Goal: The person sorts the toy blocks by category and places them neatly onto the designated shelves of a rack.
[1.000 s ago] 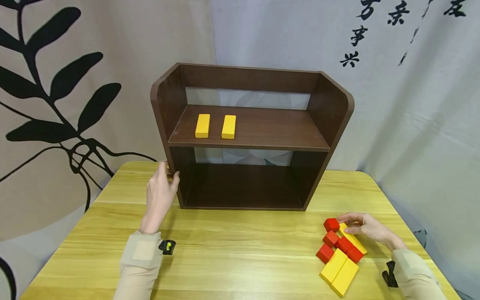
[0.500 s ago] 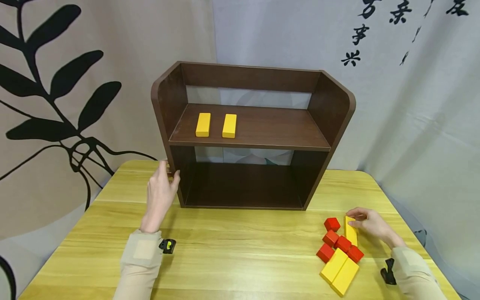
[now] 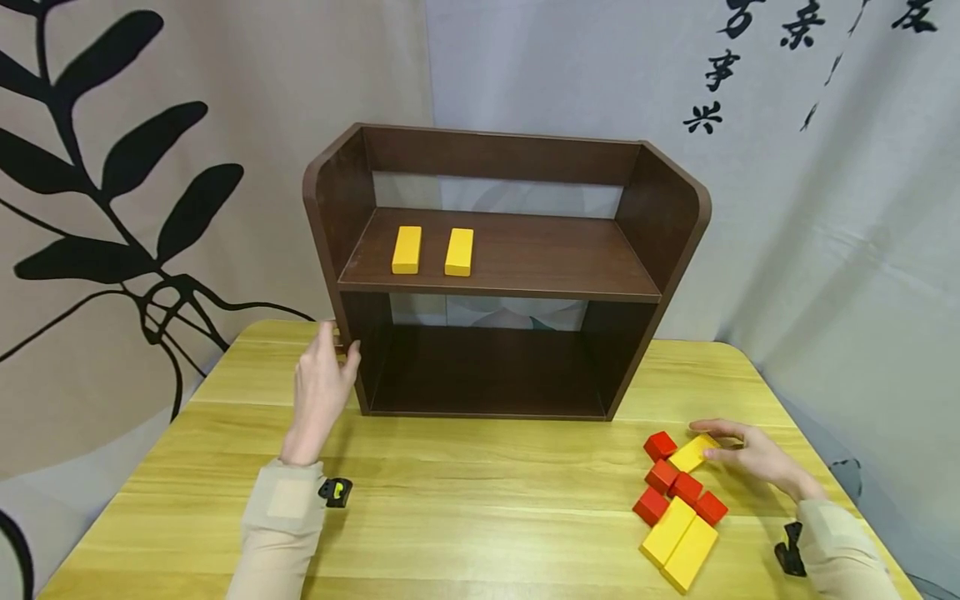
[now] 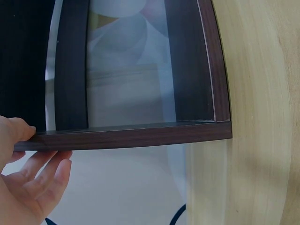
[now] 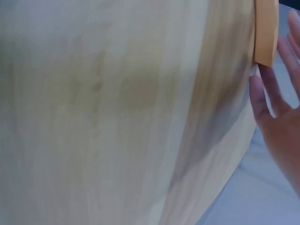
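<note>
My left hand (image 3: 321,385) grips the left side panel of the brown two-tier shelf (image 3: 495,296). In the left wrist view its thumb lies on one face of the panel and its fingers on the other. At the right of the table, my right hand (image 3: 750,454) holds a yellow block (image 3: 690,454) between thumb and fingers. That block lies slantwise, with its left end close to a red block (image 3: 660,446). Its orange-looking end (image 5: 266,35) shows at the fingertips in the right wrist view. Two more yellow blocks (image 3: 407,250) lie spaced apart on the upper shelf board.
Several red blocks (image 3: 662,476) are clustered just in front of the right hand. Two yellow blocks (image 3: 688,557) lie side by side at the cluster's near end. The wooden table (image 3: 480,508) ends in a curtain backdrop behind the shelf.
My right hand has turned the yellow block from beside the red blocks to a slant behind them. The farthest red block has shifted slightly. My left hand stays on the panel.
</note>
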`<action>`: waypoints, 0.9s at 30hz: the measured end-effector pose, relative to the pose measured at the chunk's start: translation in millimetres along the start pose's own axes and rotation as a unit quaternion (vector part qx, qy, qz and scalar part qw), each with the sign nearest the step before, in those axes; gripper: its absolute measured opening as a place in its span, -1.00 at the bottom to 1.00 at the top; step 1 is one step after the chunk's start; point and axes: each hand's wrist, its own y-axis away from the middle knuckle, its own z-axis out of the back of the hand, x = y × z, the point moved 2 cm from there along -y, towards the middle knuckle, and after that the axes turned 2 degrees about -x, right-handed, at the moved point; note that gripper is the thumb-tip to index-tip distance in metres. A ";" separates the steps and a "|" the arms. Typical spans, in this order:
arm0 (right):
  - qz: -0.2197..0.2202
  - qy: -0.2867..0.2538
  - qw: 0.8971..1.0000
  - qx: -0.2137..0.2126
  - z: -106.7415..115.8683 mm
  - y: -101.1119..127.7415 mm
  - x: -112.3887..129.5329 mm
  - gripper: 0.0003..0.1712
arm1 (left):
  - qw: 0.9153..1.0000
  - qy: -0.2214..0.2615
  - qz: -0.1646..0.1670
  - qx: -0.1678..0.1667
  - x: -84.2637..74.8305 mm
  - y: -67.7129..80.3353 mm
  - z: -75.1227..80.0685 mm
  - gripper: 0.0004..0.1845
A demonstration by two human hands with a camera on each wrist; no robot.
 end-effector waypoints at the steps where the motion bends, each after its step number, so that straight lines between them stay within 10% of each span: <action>1: 0.009 -0.010 1.000 0.010 -0.4 -0.2 -0.1 -0.46 | 1.000 0.000 0.000 0.000 0.1 0.2 -0.1 -0.69; 15: 0.088 -0.029 0.995 0.033 -2.2 -2.7 -8.4 -0.53 | 1.000 0.001 -0.001 -0.006 -0.2 1.7 0.2 -0.68; 27: 0.009 0.070 0.997 -0.041 -1.3 4.1 -0.7 -0.58 | 1.000 0.002 0.000 -0.006 0.9 1.7 -1.0 -0.69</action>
